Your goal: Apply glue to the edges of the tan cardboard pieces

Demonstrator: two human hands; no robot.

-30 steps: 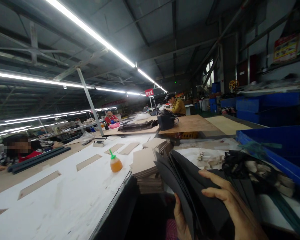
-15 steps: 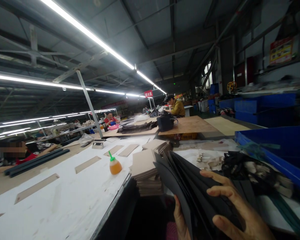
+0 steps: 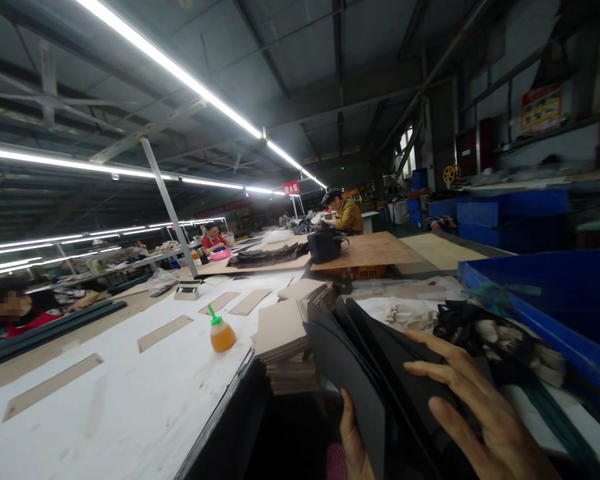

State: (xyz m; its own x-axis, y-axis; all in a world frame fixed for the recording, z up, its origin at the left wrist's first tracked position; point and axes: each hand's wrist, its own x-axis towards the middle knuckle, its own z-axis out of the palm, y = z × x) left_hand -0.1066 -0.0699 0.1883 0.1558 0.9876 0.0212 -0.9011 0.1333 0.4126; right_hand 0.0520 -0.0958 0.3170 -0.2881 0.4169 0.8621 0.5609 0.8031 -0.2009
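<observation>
A fanned bundle of thin black sheets (image 3: 353, 373) stands upright in front of me, their upper ends spread apart. My left hand (image 3: 354, 437) grips it low on the left, the thumb against the outermost sheet and the other fingers hidden behind. On the right side of the bundle, my right hand (image 3: 475, 400) lies with fingers spread against a sheet face. Just beyond the sheets is a stack of beige boards (image 3: 283, 327). Whether the sheets are leather or another material I cannot tell.
A white table (image 3: 130, 393) holds beige strips (image 3: 165, 333) and a green-tipped bottle of amber liquid (image 3: 223, 335). Right are black and beige scraps (image 3: 500, 333) and a blue bin (image 3: 540, 287). Co-workers (image 3: 349, 215) sit farther off; one person (image 3: 25, 313) is at the left edge.
The view has turned slightly right, so the surroundings sit farther left. My right hand's fingers have shifted a little on the sheets; my left hand keeps its grip.
</observation>
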